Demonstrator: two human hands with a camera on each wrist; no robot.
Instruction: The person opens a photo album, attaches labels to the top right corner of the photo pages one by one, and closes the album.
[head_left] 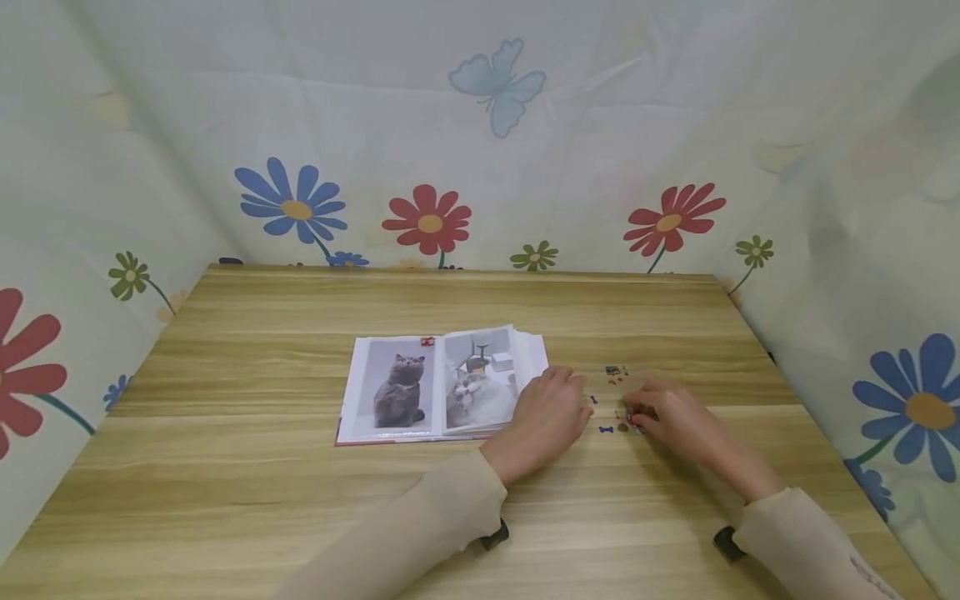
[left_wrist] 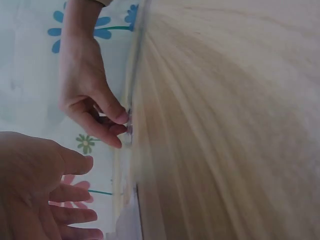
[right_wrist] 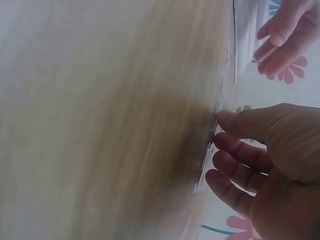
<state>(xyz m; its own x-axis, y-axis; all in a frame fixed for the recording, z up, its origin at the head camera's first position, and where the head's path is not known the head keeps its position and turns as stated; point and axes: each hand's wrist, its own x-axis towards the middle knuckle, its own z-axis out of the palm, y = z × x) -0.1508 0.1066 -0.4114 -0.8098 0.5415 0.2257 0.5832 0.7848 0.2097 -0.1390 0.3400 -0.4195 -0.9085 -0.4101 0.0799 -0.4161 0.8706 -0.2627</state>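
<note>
A photo album [head_left: 438,367] lies spread on the table, a grey cat photo [head_left: 400,392] on its left page and a white cat photo [head_left: 480,387] on its right. At the top of the left page is a small red sticker [head_left: 427,342]. My left hand [head_left: 543,421] is over the album's right edge, fingers extended with nothing between them. To its right lies a clear sticker sheet [right_wrist: 199,186] bearing several small stickers, including a blue bone sticker [head_left: 606,429]. My right hand [head_left: 678,421] touches this sheet at a red and blue sticker [head_left: 636,421], thumb and forefinger tips slightly apart.
The wood-grain table [head_left: 262,492] runs back to a flower-printed cloth [head_left: 570,167], which also hangs along both sides. Dark bands [head_left: 727,543] show at both wrists, under beige sleeves [head_left: 806,542].
</note>
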